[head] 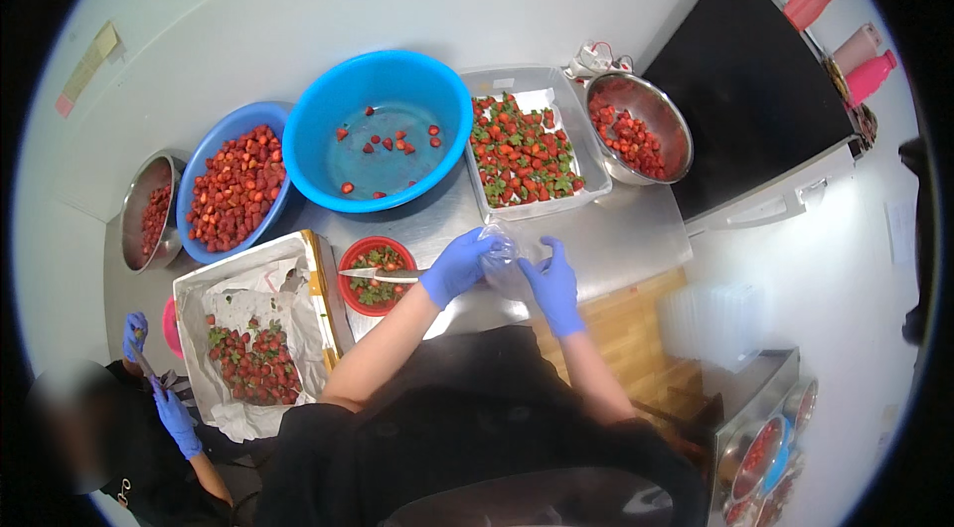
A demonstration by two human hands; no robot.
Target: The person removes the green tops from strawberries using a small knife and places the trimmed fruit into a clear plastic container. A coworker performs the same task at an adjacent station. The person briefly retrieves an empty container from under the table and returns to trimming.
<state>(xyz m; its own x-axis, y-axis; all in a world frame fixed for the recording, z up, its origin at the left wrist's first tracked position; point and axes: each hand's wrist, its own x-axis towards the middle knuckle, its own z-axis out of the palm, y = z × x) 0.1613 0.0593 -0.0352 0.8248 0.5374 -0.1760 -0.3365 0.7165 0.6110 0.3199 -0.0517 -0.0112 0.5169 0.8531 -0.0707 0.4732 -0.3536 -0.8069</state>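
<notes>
My left hand [458, 268], in a blue-violet glove, grips a crinkled clear plastic bag [507, 262] above the front edge of the steel table. Close to the bag's right side is my right hand [555, 285], gloved alike, its thumb and forefinger apart; whether the thumb touches the plastic is unclear. Left of my left hand, a knife [365, 273] lies across a red bowl [345, 251] of strawberry tops, its handle pointing towards my wrist. Behind my hands stands a clear plastic tub [548, 208] of whole strawberries with leaves.
A large blue basin [358, 203] holds several strawberries. Beside it are a blue oval tub [195, 244], steel bowls [674, 121] of hulled strawberries and a foam box [328, 288]. At lower left a co-worker's gloved hands [175, 419] hold a knife. Stacked clear containers [708, 318] stand at right.
</notes>
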